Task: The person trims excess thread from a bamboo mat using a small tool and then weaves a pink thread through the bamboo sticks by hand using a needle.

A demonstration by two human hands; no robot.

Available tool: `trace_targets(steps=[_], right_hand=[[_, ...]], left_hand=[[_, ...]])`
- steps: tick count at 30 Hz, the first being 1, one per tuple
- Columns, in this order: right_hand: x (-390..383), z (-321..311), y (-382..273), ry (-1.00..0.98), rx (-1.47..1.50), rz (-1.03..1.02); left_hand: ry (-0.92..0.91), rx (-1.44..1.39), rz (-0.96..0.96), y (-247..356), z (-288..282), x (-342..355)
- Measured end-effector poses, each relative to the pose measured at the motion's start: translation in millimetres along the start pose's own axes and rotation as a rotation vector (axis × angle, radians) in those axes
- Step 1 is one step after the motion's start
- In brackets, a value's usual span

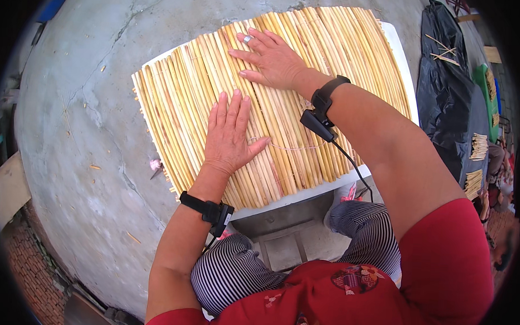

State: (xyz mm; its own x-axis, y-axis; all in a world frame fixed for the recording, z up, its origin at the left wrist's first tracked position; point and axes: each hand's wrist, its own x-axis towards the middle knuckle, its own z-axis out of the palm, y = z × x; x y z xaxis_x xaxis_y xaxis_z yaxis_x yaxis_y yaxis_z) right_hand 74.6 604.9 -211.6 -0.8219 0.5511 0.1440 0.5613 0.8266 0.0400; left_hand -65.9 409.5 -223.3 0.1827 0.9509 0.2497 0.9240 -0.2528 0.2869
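Observation:
A mat of pale yellow plant stalks [284, 123], laid tightly side by side, covers most of a white tabletop [406, 76]. A thin thread [292, 147] crosses the stalks near my side. Flat on the left-middle part of the mat lies my left hand [231, 133], its fingers stretched away from me and the thumb out to the right. My right hand [272, 61] rests palm down farther off, near the mat's far edge, fingers spread toward the left, with a ring on one. Neither hand grips anything. The stalks under both palms are hidden.
Black straps with small devices [219, 215] sit on both wrists; a black cable [354, 163] hangs from the right one. At right, black plastic sheeting [440, 94] carries loose sticks and stalk bundles [479, 146]. Stalk scraps lie on the concrete floor [100, 140].

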Motion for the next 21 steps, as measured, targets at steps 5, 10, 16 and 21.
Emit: trace_targets(steps=[5,10,16,21], right_hand=[[-3.1,0.3,0.9,-0.067,-0.019,0.018],[0.4,-1.8,2.3,-0.073,-0.044,0.011],[-1.2,-0.4,3.7,-0.067,-0.052,0.028],[-0.5,-4.2,0.3,-0.104,-0.041,0.035]], left_hand=[[0.020,-0.014,-0.012,-0.1,-5.0,5.0],[0.052,-0.068,-0.073,-16.7,-11.3,15.6],[0.110,0.020,-0.074,-25.0,-8.4,23.4],[0.247,0.041,0.016,-33.4,-14.0,36.3]])
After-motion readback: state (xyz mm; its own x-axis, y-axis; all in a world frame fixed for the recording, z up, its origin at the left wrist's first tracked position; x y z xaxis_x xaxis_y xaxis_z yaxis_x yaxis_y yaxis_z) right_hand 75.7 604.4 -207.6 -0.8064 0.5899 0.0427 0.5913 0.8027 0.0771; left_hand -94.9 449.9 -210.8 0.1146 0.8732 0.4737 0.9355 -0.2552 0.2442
